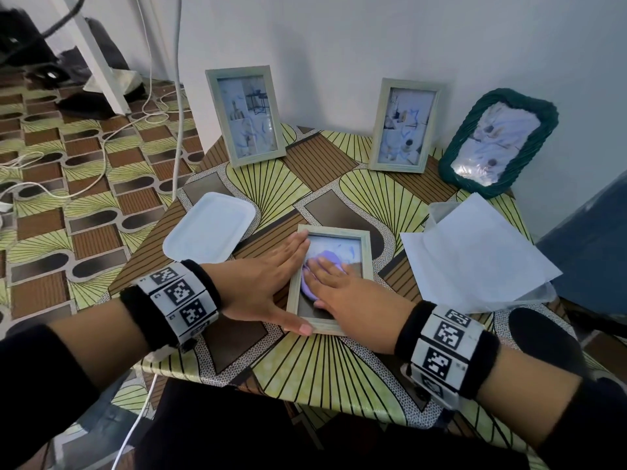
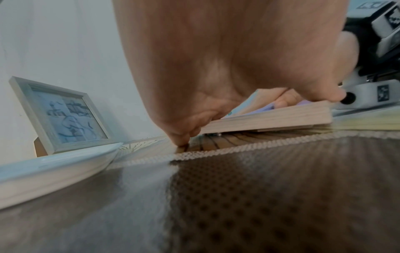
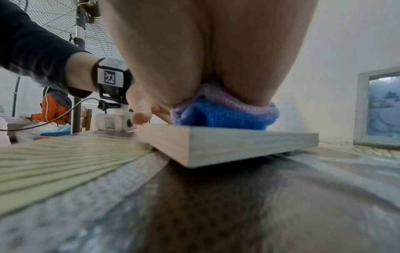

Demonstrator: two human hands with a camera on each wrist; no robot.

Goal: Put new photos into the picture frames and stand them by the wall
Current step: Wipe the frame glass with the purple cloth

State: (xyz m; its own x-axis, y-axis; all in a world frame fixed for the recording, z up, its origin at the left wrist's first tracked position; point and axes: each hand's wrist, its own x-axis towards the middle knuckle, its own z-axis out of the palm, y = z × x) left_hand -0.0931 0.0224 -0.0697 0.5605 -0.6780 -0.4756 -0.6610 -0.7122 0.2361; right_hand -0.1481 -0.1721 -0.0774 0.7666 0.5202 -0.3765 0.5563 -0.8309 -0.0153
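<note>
Glass of the flat frame (image 1: 367, 247) mid-table is being wiped: a cloth (image 3: 225, 113) is pressed by the flat right hand (image 1: 342, 293), the frame braced by the flat left hand (image 1: 268, 283). Standing it by the wall, beside three others, is judged next.

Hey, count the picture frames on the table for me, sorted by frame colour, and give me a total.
Pale wooden frames: 3, two standing by the wall and one lying flat under the hands
Dark green woven frame: 1, leaning against the wall
Total: 4
</note>
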